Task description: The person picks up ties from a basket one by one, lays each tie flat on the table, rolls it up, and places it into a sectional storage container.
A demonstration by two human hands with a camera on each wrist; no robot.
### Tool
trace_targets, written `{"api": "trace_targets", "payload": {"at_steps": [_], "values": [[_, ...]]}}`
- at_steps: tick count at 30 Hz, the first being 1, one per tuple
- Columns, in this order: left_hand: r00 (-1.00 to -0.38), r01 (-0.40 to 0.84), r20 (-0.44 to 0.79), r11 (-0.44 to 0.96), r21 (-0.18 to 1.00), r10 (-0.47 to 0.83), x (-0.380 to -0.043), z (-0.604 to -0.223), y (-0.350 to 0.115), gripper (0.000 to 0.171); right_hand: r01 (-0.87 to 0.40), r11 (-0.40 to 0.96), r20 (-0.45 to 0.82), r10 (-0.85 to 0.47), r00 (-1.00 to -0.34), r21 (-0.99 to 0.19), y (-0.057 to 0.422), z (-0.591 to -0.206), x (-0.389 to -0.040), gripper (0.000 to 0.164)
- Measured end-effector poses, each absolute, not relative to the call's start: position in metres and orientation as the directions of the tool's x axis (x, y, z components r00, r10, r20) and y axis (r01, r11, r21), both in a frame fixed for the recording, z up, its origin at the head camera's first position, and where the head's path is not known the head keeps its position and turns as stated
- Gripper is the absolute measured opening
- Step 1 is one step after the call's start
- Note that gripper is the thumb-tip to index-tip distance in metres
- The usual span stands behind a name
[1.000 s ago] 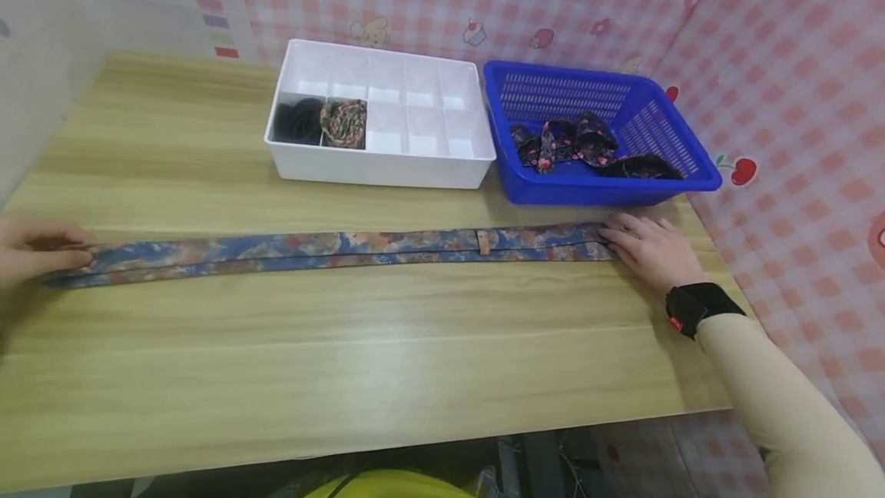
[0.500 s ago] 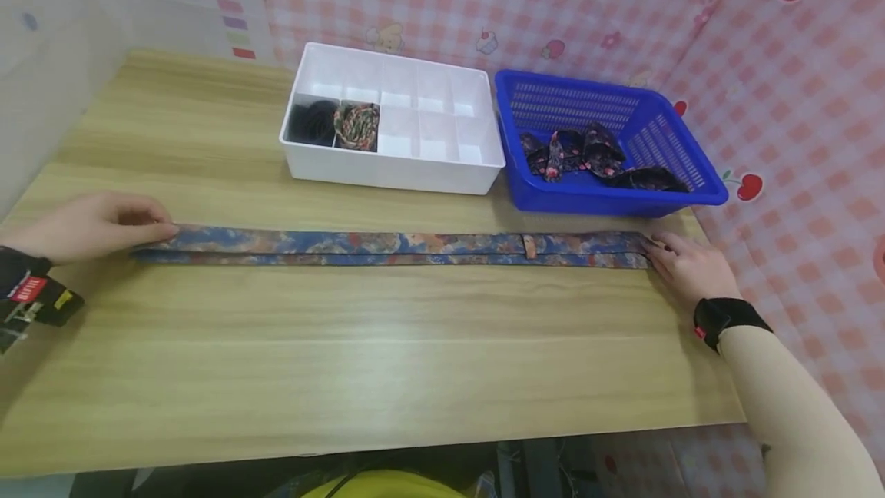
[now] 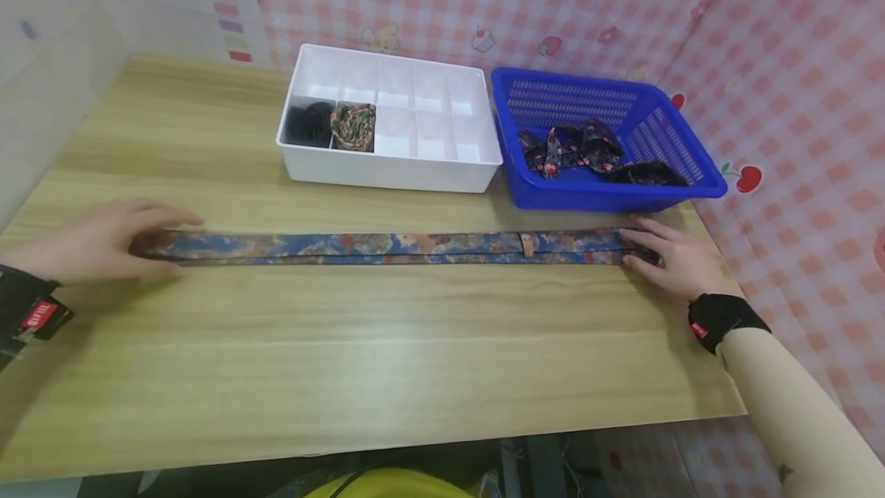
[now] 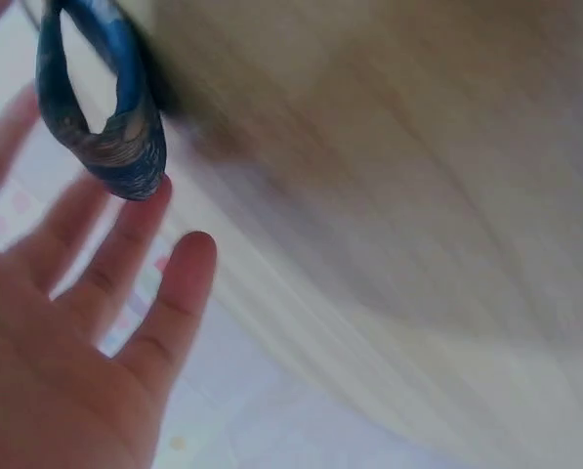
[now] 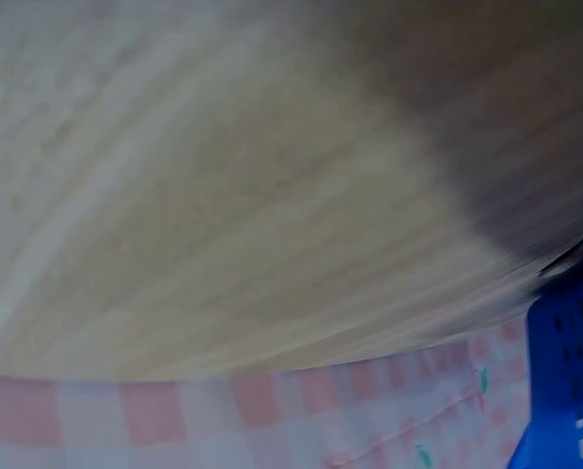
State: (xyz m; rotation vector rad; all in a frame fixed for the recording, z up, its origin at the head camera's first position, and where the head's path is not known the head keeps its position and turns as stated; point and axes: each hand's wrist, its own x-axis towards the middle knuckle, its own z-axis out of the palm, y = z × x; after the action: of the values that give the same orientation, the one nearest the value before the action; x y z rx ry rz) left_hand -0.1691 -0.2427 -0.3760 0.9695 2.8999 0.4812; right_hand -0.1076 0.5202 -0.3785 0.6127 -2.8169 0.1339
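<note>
A blue and rust patterned necktie (image 3: 359,244) lies lengthwise across the table in a long, narrow, layered strip, its small loop (image 3: 528,244) right of centre. At its left end is my left hand (image 3: 117,240), thumb and fingers spread on either side of it. The left wrist view shows that end as a rounded fold (image 4: 125,156), with fingertips right at it and the fingers nearly straight. My right hand (image 3: 681,256) is at the other end, fingers and thumb extended and parted around the tip. The right wrist view does not show that hand.
Behind the necktie stands a white divided box (image 3: 387,171), with a black coil (image 3: 309,125) and a patterned roll (image 3: 354,127) in two front compartments. Right of it is a blue basket (image 3: 594,197) holding dark floral fabric (image 3: 601,148). The table's front edge (image 3: 415,446) is near.
My left hand moved right with the necktie's left end, then let go of its pinch and spread its fingers. The necktie shifted slightly right. My right hand's fingers opened around its end.
</note>
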Motion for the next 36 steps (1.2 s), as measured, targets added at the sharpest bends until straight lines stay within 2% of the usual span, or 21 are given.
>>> {"api": "trace_targets", "payload": {"at_steps": [3, 6, 8, 11, 16, 22, 26, 31, 36], "values": [[-0.752, 0.655, 0.121, 0.712, 0.254, 0.648, -0.166, -0.38, -0.247, 0.049, -0.499, 0.867, 0.269, -0.483, -0.833, 0.01, 0.514, -0.38, -0.108, 0.04], [-0.733, 0.678, 0.157, 0.694, 0.242, 0.662, -0.165, -0.383, -0.254, 0.037, -0.54, 0.839, 0.302, -0.532, -0.791, 0.062, 0.514, -0.384, -0.106, 0.036], [-0.738, 0.673, 0.166, 0.698, 0.243, 0.654, -0.165, -0.383, -0.259, 0.036, -0.547, 0.833, 0.319, -0.542, -0.777, 0.084, 0.515, -0.385, -0.106, 0.034], [-0.777, 0.626, 0.129, 0.735, 0.263, 0.616, -0.163, -0.381, -0.263, 0.033, -0.547, 0.832, 0.331, -0.543, -0.772, 0.091, 0.516, -0.386, -0.107, 0.033], [-0.839, 0.529, 0.039, 0.797, 0.291, 0.542, -0.166, -0.376, -0.251, 0.022, -0.522, 0.851, 0.312, -0.514, -0.799, 0.065, 0.523, -0.384, -0.111, 0.029], [-0.814, 0.568, 0.062, 0.767, 0.299, 0.578, -0.17, -0.373, -0.236, 0.022, -0.406, 0.914, 0.248, -0.393, -0.886, -0.003, 0.53, -0.38, -0.106, 0.026], [-0.794, 0.603, 0.125, 0.744, 0.289, 0.595, -0.171, -0.372, -0.239, 0.022, -0.322, 0.944, 0.251, -0.297, -0.922, -0.067, 0.524, -0.378, -0.102, 0.036], [-0.781, 0.623, 0.165, 0.732, 0.276, 0.603, -0.168, -0.374, -0.247, 0.023, -0.34, 0.938, 0.227, -0.318, -0.921, -0.065, 0.515, -0.382, -0.109, 0.038], [-0.834, 0.54, 0.074, 0.781, 0.315, 0.547, -0.167, -0.371, -0.248, 0.013, -0.347, 0.937, 0.229, -0.329, -0.916, -0.042, 0.517, -0.384, -0.113, 0.028]]}}
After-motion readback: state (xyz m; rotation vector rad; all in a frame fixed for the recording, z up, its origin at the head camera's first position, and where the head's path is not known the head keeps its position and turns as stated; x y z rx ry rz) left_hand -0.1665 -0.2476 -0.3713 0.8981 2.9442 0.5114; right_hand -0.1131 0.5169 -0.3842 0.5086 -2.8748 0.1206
